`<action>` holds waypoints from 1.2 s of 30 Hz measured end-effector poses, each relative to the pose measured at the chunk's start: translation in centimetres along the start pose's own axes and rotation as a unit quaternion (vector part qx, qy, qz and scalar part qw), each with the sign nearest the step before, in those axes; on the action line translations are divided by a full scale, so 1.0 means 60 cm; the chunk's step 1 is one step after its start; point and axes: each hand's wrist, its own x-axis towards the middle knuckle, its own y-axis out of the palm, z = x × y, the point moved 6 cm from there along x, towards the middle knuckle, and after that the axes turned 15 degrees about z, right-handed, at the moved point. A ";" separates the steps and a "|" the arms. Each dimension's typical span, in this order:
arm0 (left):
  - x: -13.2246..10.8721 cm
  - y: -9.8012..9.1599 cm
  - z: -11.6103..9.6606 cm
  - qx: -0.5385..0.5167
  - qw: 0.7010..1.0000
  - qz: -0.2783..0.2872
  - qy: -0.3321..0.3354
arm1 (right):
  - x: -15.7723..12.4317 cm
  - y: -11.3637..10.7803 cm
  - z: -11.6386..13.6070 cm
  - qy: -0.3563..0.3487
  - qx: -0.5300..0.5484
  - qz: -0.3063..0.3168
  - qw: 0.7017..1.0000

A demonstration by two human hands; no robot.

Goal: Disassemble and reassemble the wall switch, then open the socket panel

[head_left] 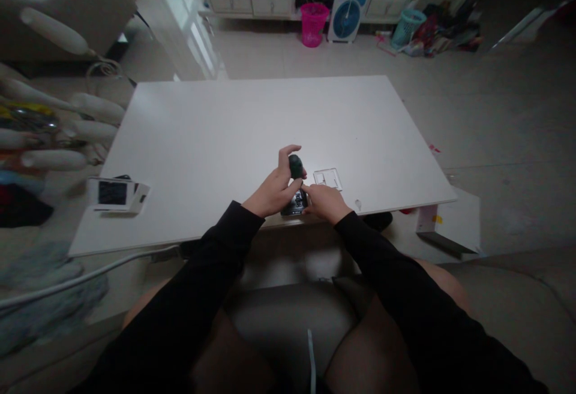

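Gripping step, at the table's (189, 142) near edge: left hand (270, 191) wraps the tool (296, 167), right hand (326, 203) pinches its base — next needs steadiness.

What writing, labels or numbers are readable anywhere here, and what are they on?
The black label on the dark green object held by the left hand and right hand: white print, too small and blurred to read.
The white box on the table: a dark panel, no legible letters.
Nothing else shows readable text.
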 end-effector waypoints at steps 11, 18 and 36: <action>0.011 0.015 0.012 -0.035 0.998 -0.049 0.002 | 0.001 -0.001 -0.001 0.011 0.004 0.003 1.000; 0.009 0.019 0.004 -0.003 1.000 -0.007 0.008 | 0.000 -0.003 0.000 0.015 0.000 0.017 1.000; 0.012 0.013 -0.009 0.039 0.999 -0.008 0.029 | -0.002 -0.004 0.001 0.010 0.001 0.004 1.000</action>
